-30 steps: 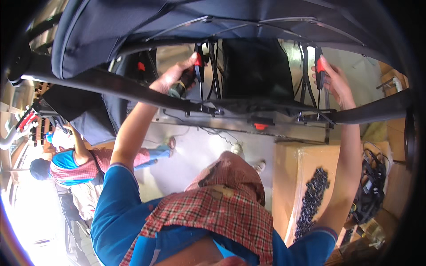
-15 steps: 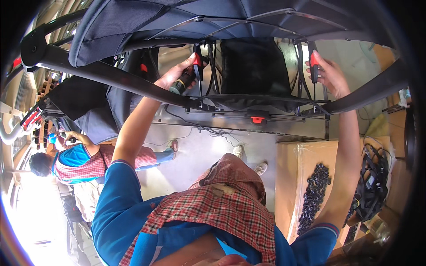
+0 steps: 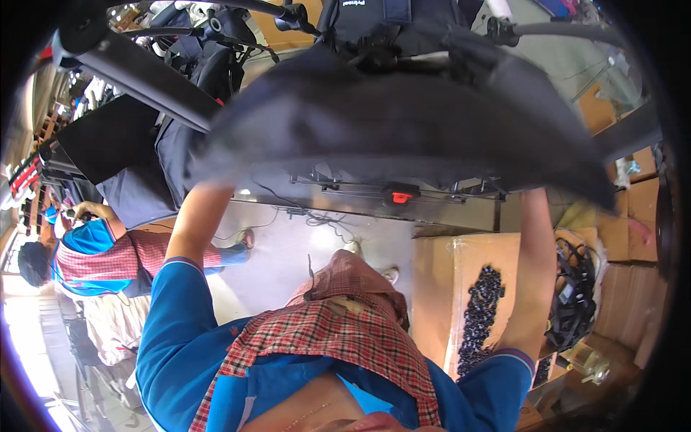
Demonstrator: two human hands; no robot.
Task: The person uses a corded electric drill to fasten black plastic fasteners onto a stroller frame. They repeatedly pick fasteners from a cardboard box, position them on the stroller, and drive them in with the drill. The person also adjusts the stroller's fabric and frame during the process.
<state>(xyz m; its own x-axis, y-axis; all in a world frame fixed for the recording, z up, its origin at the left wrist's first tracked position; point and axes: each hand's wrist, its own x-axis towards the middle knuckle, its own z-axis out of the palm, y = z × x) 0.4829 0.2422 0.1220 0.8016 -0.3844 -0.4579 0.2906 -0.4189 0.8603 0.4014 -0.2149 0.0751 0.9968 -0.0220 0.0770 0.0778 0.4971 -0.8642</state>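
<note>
A dark stroller canopy, blurred by motion, stretches across the upper middle. Both my hands are hidden behind its lower edge. My left forearm reaches up to the canopy's left part, and my right forearm goes up behind its right part. What either hand holds or touches does not show. Thick dark frame tubes flank the canopy. Just beneath it, a red button sits on a dark crossbar.
A cardboard box at right bears a pile of small black parts. Beside it lie tangled black straps. Cables trail over the floor. At left stands another person in a blue shirt and checked apron.
The canopy has swung down toward me, covering both hands and the red-and-black latches they were gripping. The dark tool in my left hand is now hidden. My view has shifted slightly.
</note>
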